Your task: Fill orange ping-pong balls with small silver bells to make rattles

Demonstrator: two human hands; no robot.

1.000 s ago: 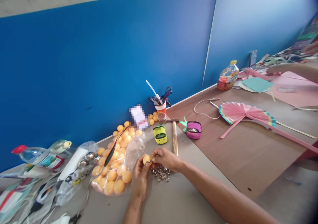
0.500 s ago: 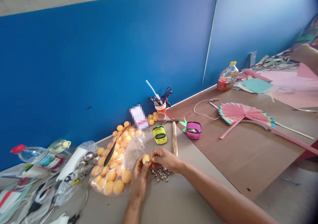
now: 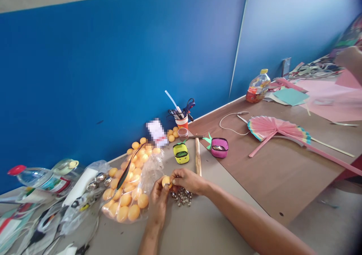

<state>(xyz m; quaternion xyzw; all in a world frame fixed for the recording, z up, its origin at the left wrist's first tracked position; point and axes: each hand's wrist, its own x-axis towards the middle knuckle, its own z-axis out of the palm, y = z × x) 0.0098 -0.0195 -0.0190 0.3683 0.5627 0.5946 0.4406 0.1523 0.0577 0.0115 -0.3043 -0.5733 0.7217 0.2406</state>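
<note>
The small orange plastic ball sat low in mid-frame, pinched between the curled fingertips of the left hand and the nearly closed right hand, just above a heap of small silver metal pieces on the grey desk. Something small seemed to be being fitted to it, which called for a steady hold and fine pressure. No writing was legible: the white card behind was blurred.

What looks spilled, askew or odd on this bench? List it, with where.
The clear plastic bag of orange balls gapes open, and loose orange balls lie beyond it by the blue wall. The clear red-capped bottle lies on its side at far left. Silver metal pieces sit in a loose heap under the right hand.
</note>
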